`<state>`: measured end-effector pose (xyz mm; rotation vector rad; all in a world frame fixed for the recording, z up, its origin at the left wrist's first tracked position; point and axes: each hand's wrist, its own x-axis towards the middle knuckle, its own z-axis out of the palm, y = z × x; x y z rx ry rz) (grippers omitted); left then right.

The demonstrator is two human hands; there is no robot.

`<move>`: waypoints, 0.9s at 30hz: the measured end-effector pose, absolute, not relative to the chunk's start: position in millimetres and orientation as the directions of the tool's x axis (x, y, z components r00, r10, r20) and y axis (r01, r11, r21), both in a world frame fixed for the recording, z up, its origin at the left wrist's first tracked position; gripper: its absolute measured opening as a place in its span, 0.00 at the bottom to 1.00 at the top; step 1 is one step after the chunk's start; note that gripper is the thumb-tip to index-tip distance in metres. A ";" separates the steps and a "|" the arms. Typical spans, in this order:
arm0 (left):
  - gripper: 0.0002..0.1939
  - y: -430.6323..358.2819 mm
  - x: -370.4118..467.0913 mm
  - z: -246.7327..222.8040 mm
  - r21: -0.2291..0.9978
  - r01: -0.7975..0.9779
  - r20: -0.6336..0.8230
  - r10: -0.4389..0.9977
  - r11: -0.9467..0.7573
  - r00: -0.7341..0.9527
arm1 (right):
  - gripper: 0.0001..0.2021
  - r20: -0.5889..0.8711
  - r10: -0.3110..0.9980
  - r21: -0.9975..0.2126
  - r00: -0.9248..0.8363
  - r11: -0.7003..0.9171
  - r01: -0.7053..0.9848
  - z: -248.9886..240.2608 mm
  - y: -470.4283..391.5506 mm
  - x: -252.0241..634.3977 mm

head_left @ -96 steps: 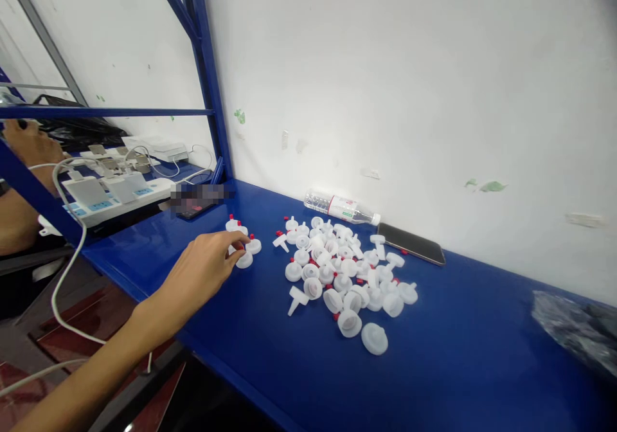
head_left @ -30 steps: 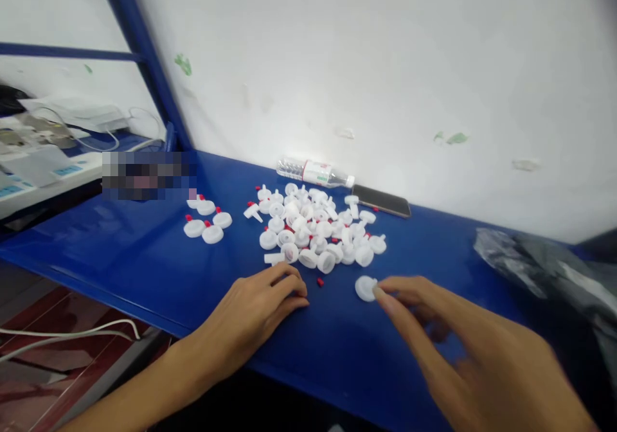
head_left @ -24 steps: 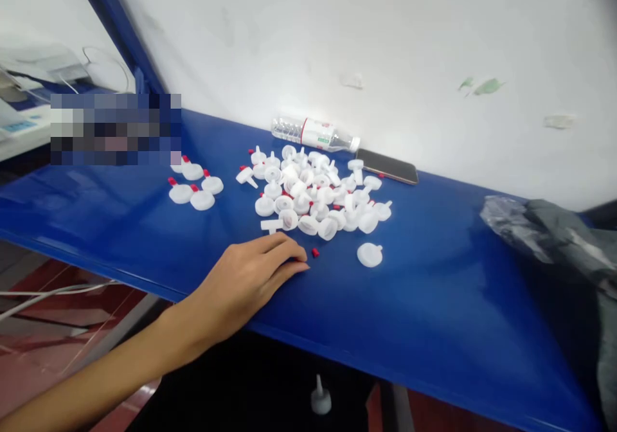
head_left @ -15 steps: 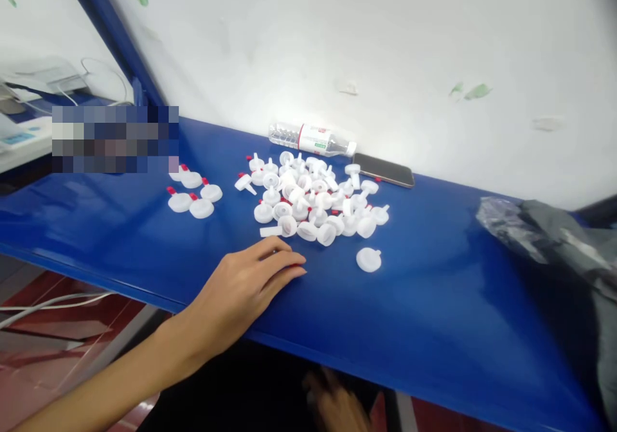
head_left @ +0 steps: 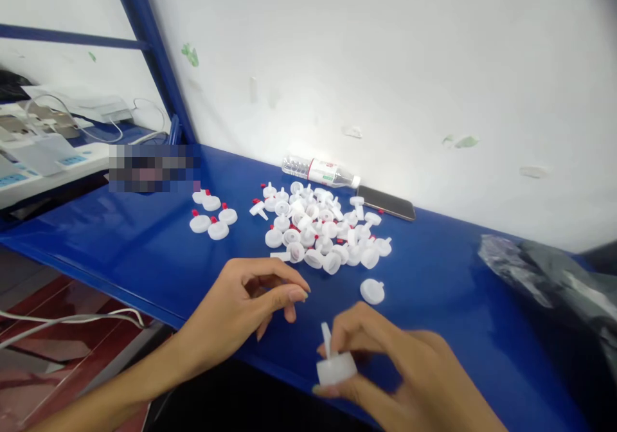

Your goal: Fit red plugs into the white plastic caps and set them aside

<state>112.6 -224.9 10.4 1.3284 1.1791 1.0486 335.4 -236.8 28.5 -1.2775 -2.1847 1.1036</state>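
Observation:
My right hand (head_left: 385, 361) holds a white nozzle cap (head_left: 336, 369) between thumb and fingers over the table's front edge, its spout pointing up. To its left, my left hand (head_left: 260, 297) hovers with bent fingers, thumb near the fingertips; whether it holds anything small cannot be made out. Beyond both hands lies a heap of white nozzle caps (head_left: 322, 229), some with red tips. One loose cap (head_left: 373, 291) lies just behind my right hand. Several caps with red tips (head_left: 218, 229) form a separate group on the left.
A clear bottle (head_left: 321, 171) lies on its side by the wall, beside a dark phone (head_left: 385, 202). Clear plastic and grey cloth (head_left: 554, 278) are at the right of the blue table (head_left: 448, 329). A power strip (head_left: 87, 155) is at the far left.
My right hand has risen from below the table edge and now shows a white cap in its grip. My left hand has turned and its fingers have curled. The view has tilted upward.

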 end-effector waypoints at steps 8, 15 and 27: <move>0.06 -230.5 102.2 25.0 0.990 -0.105 -0.055 0.954 0.089 0.295 | 0.12 0.059 0.787 -0.843 -0.614 0.368 0.391 36.2 -215.3 308.4; 0.06 -232.6 100.8 27.7 0.993 -0.082 -0.049 0.945 0.080 0.325 | 0.12 -0.010 0.748 -0.881 -0.664 0.307 0.360 37.6 -206.4 314.1; 0.09 -228.0 92.7 36.3 0.991 0.098 -0.112 0.958 0.089 0.265 | 0.10 0.007 0.816 -0.820 -0.578 0.335 0.463 48.3 -203.4 309.7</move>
